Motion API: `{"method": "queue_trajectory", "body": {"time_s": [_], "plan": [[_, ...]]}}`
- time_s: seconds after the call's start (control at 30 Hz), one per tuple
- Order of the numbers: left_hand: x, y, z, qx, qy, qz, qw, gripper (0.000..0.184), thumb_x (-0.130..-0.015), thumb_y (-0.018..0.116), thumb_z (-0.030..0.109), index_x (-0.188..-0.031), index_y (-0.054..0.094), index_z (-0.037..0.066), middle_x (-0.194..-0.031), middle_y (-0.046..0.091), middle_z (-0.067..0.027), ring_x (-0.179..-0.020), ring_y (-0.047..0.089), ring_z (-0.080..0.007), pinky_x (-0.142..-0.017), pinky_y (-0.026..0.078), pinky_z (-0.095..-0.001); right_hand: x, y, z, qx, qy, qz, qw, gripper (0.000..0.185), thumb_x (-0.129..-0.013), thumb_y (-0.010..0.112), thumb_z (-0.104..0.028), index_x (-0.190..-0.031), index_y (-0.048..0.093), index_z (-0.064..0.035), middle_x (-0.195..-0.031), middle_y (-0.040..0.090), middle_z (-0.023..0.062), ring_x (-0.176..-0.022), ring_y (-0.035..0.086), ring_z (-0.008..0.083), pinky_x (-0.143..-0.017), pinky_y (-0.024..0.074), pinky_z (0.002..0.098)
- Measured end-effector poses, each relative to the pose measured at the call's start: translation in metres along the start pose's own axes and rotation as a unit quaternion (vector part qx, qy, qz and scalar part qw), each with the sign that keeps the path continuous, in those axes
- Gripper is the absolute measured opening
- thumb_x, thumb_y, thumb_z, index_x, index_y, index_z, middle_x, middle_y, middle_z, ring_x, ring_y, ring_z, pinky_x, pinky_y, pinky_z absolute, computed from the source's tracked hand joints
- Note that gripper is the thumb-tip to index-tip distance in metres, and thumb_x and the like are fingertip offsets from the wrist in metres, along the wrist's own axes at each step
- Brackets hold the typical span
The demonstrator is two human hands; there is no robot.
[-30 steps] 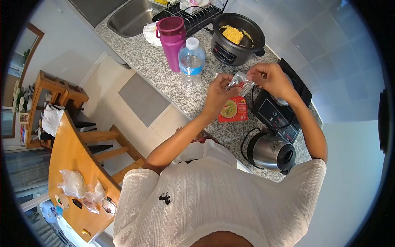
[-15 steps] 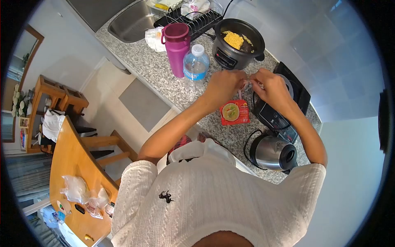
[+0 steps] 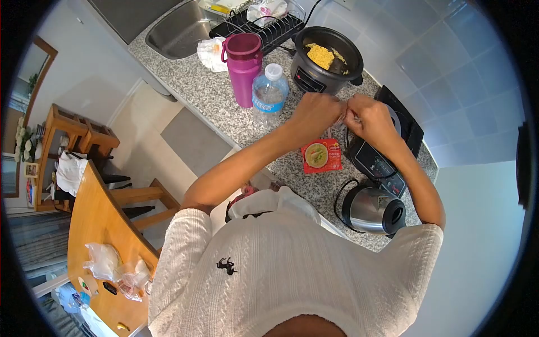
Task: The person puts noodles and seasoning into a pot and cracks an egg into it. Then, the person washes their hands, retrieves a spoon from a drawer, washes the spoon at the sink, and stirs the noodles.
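Note:
My left hand (image 3: 318,115) and my right hand (image 3: 368,116) meet above the counter, knuckles close together and fingers closed in a pinch. Between them is a small clear, shiny sachet, mostly hidden by the fingers. Just below lies a red noodle packet (image 3: 333,162) with a bowl pictured on it, flat on the granite. Beyond my hands stands a black electric pot (image 3: 312,83) with a yellow noodle block (image 3: 320,57) and loose bits inside. A clear water bottle (image 3: 270,100) with a white cap is left of my left hand, beside a purple tumbler (image 3: 245,78).
Right of my hands lies a black induction hob (image 3: 370,158), with a steel kettle (image 3: 368,211) nearer me. A sink (image 3: 178,35) and dish rack (image 3: 275,32) are at the far left. Behind me is a wooden table (image 3: 92,208) holding plastic bags.
My hands have drawn closer together at the sachet, and the knuckles have turned inward, hiding more of it. The camera view has shifted slightly. The pot, bottle and red packet stay put.

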State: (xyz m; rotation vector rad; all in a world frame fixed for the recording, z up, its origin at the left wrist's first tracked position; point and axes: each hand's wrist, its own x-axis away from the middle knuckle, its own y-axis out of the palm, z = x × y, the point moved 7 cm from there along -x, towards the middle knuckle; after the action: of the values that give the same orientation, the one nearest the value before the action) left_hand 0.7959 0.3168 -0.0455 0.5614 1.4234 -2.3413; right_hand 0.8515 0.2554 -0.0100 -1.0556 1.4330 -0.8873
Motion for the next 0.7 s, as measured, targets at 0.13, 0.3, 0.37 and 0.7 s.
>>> {"method": "queue_trajectory", "body": {"time_s": [0.13, 0.3, 0.37, 0.7], "plan": [[-0.010, -0.012, -0.007, 0.018, -0.011, 0.113, 0.993, 0.006, -0.071, 0.052, 0.009, -0.076, 0.054, 0.006, -0.070, 0.057, -0.0100, -0.067, 0.059, -0.0289, -0.055, 0.045, -0.0400, -0.010, -0.002, 0.035, -0.136, 0.111, 0.053, 0.983, 0.012, -0.068, 0.055, -0.006, -0.062, 0.046, 0.0003, -0.056, 0.045, 0.0100, -0.051, 0.045, 0.0241, -0.047, 0.0361, 0.0328], [-0.019, -0.009, -0.016, 0.008, 0.012, 0.195, 0.981, 0.009, -0.074, 0.053, 0.008, -0.082, 0.054, 0.005, -0.068, 0.056, -0.0101, -0.066, 0.058, -0.0291, -0.054, 0.045, -0.0396, -0.013, 0.021, 0.074, -0.362, 0.264, 0.031, 0.894, 0.023, -0.077, 0.054, -0.013, -0.061, 0.042, -0.0020, -0.052, 0.034, -0.0022, -0.053, 0.032, 0.0037, -0.047, 0.0268, 0.0224], [-0.023, -0.003, -0.022, 0.006, 0.000, 0.189, 0.982, 0.009, -0.075, 0.054, 0.008, -0.084, 0.057, 0.005, -0.071, 0.057, -0.0106, -0.064, 0.058, -0.0275, -0.055, 0.046, -0.0366, -0.017, 0.025, 0.073, -0.482, 0.320, 0.030, 0.815, 0.024, -0.078, 0.054, -0.014, -0.060, 0.041, -0.0026, -0.052, 0.034, -0.0026, -0.055, 0.033, 0.0035, -0.048, 0.0271, 0.0218], [0.018, -0.095, 0.028, 0.212, -0.004, 0.168, 0.963, 0.014, -0.075, 0.061, 0.013, -0.088, 0.065, 0.009, -0.080, 0.063, -0.0078, -0.069, 0.060, -0.0183, -0.060, 0.048, -0.0298, -0.005, -0.095, -0.051, -0.070, -0.153, 0.172, 0.971, 0.017, -0.058, 0.061, 0.003, -0.075, 0.057, -0.0018, -0.074, 0.057, 0.0085, -0.062, 0.055, 0.0221, -0.051, 0.0438, 0.0267]]}}
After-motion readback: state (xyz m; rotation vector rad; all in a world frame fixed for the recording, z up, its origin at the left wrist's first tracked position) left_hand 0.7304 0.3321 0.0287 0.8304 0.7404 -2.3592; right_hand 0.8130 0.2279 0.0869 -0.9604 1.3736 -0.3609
